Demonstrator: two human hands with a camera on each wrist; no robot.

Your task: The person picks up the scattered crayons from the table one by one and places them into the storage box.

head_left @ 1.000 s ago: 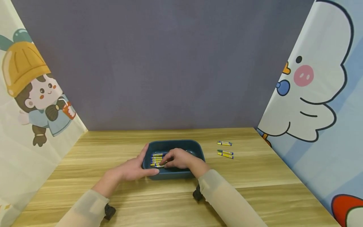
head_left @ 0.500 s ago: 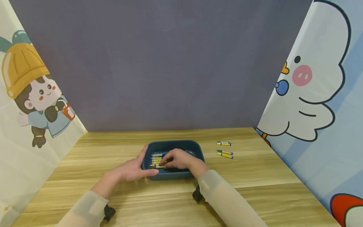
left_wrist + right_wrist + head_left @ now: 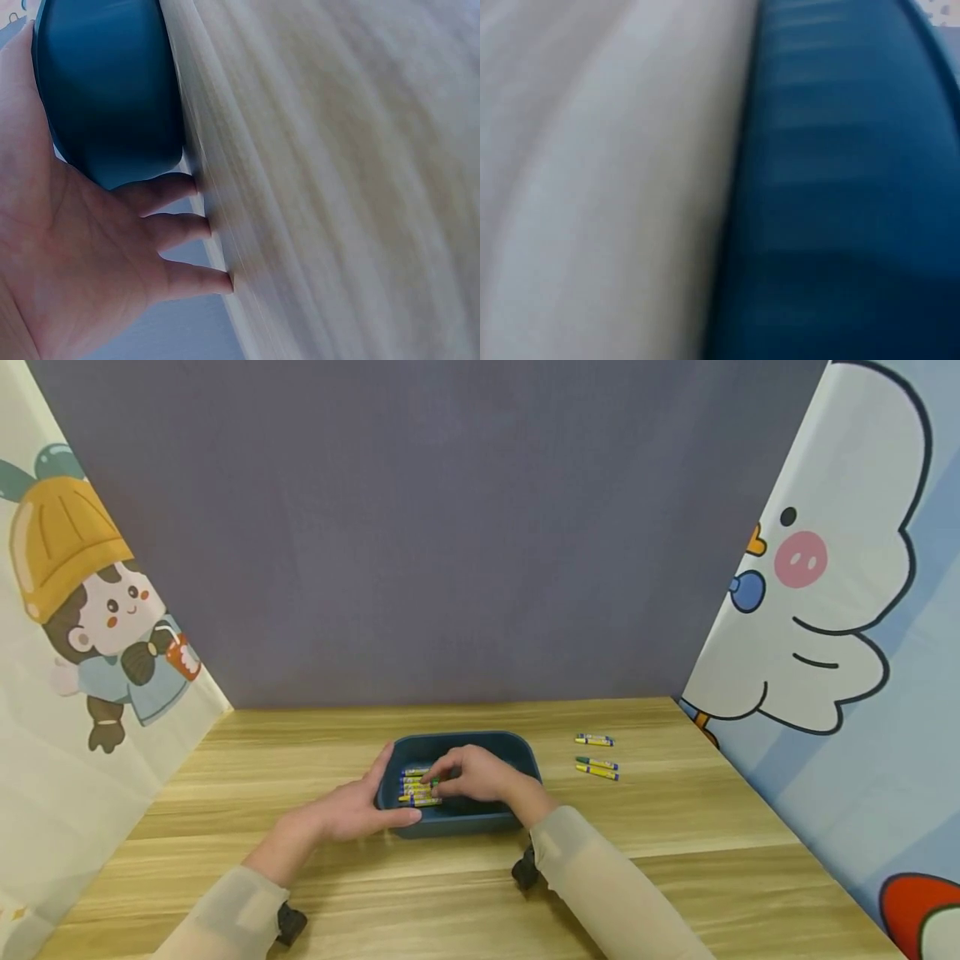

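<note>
Inside the dark teal box [image 3: 480, 827], several yellow-and-blue wrapped crayons [image 3: 426, 802] lie in a row at the left end. My left hand [image 3: 348, 810] spans that end, its thumb along the near rim. In the left wrist view, the left hand's fingers [image 3: 184, 229] reach to the table under the box's corner. Over the crayons, my right hand [image 3: 480, 774] has its thumb and index finger apart, close to the crayons' right ends. Whether its fingertips touch them cannot be told. The right wrist view is blurred, showing only the box wall [image 3: 832, 195] and table.
To the right of the box, more crayons [image 3: 597, 772] lie in two groups on the wooden table [image 3: 480, 902]. A grey panel [image 3: 465, 543] stands behind the table, and cartoon-printed sheets [image 3: 810, 677] flank it.
The right hand has come off the nearest crayon and moved slightly up and away from me. That crayon now shows along its length in the box. The left hand stays in place.
</note>
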